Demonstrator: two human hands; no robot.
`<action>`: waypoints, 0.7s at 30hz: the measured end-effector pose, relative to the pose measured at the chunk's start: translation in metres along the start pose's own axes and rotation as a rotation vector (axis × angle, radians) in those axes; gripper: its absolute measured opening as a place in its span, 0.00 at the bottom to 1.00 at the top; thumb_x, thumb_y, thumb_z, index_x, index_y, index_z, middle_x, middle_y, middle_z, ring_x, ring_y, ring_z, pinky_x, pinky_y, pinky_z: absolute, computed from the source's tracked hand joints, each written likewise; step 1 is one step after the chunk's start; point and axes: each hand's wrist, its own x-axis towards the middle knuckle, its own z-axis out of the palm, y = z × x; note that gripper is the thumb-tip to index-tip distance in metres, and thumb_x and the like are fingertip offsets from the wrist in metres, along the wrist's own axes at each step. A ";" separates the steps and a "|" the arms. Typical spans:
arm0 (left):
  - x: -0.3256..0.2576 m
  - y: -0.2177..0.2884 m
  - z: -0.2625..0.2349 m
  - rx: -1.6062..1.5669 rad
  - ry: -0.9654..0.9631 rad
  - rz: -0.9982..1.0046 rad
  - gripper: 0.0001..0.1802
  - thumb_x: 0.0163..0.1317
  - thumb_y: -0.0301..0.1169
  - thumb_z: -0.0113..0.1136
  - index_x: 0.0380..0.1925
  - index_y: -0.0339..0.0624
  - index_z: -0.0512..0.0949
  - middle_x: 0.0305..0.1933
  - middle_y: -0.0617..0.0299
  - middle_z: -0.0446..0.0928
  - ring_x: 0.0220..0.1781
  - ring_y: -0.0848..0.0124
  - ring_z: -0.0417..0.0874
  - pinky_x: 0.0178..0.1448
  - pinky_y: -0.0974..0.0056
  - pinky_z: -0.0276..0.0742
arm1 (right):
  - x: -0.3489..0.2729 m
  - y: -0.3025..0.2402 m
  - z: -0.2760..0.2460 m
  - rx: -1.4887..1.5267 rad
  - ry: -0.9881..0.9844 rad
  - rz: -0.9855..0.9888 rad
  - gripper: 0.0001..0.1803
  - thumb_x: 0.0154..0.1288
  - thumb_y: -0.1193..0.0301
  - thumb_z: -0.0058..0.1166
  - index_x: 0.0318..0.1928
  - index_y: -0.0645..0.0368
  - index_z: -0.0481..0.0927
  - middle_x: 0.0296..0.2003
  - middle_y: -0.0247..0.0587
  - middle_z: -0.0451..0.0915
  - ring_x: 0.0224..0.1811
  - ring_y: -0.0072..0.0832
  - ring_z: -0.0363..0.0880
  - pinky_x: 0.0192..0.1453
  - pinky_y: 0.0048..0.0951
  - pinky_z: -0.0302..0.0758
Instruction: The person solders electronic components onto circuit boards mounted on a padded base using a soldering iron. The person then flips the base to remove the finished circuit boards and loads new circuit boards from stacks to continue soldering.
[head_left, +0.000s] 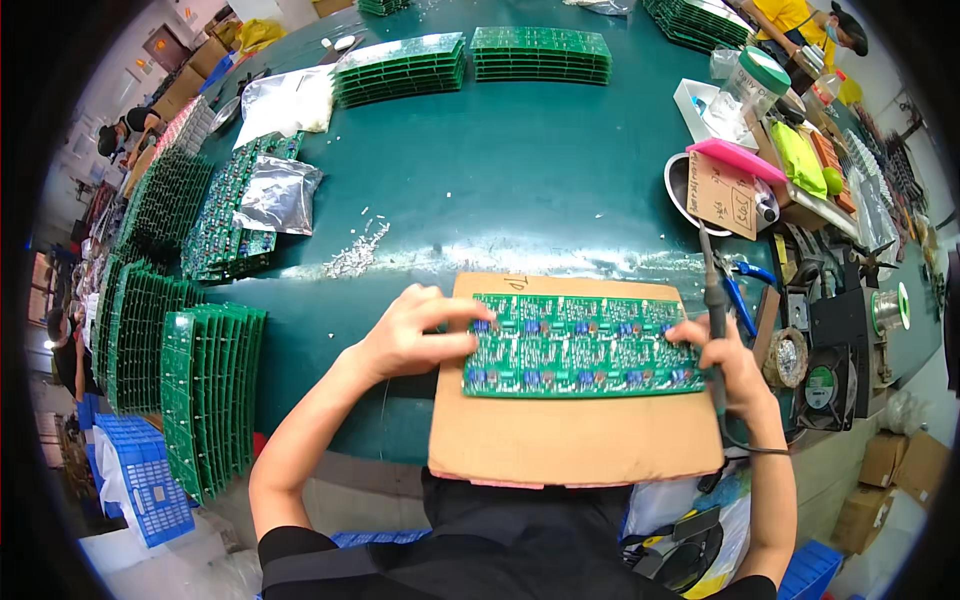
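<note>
A green circuit board [585, 345], dense with small components, lies on a sheet of brown cardboard [575, 435] in front of me. The thumb and fingers of my left hand [415, 330] grip its left end. My right hand [735, 365] is wrapped round a soldering iron [714, 300], held upright with its tip pointing away from me. Fingertips of that same hand touch the board's right end. The board's underside is hidden.
Stacked green boards [210, 395] line the left side, and more stacks [540, 55] stand at the back. Small white parts [358, 250] lie scattered on the green table [480, 180]. Blue-handled pliers [740, 300], a fan [825, 385] and a solder spool [890, 308] crowd the right.
</note>
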 end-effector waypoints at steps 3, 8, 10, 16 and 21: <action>-0.007 0.007 0.000 0.116 -0.082 0.057 0.11 0.46 0.27 0.66 0.30 0.56 0.77 0.54 0.69 0.81 0.27 0.75 0.69 0.36 0.68 0.62 | -0.012 -0.004 0.009 -0.215 -0.117 0.007 0.13 0.47 0.78 0.61 0.31 0.54 0.70 0.54 0.38 0.80 0.53 0.45 0.74 0.58 0.41 0.73; -0.004 0.009 -0.007 0.195 -0.204 0.118 0.14 0.51 0.27 0.63 0.37 0.58 0.77 0.57 0.74 0.79 0.27 0.77 0.69 0.35 0.69 0.62 | -0.014 -0.007 0.014 -0.323 -0.113 -0.141 0.10 0.49 0.74 0.60 0.29 0.54 0.70 0.53 0.37 0.80 0.54 0.43 0.75 0.54 0.39 0.78; -0.001 0.010 -0.011 0.195 -0.250 0.122 0.14 0.52 0.28 0.62 0.39 0.59 0.77 0.58 0.75 0.79 0.28 0.77 0.70 0.35 0.69 0.63 | -0.012 -0.012 0.012 -0.342 -0.135 -0.152 0.10 0.49 0.74 0.60 0.29 0.54 0.70 0.53 0.37 0.80 0.54 0.42 0.75 0.53 0.38 0.79; 0.001 0.012 -0.013 0.179 -0.278 0.097 0.13 0.55 0.27 0.58 0.40 0.57 0.79 0.59 0.74 0.78 0.28 0.76 0.70 0.36 0.69 0.63 | -0.007 -0.022 0.008 -0.416 -0.129 -0.192 0.10 0.48 0.73 0.59 0.28 0.53 0.70 0.54 0.37 0.80 0.54 0.41 0.75 0.56 0.43 0.75; -0.009 0.017 -0.037 0.047 -0.028 -0.405 0.13 0.48 0.24 0.60 0.37 0.47 0.78 0.37 0.63 0.76 0.29 0.68 0.72 0.38 0.66 0.67 | 0.000 -0.055 0.001 -0.279 0.011 0.008 0.09 0.51 0.72 0.58 0.34 0.51 0.72 0.53 0.39 0.82 0.51 0.44 0.76 0.56 0.43 0.73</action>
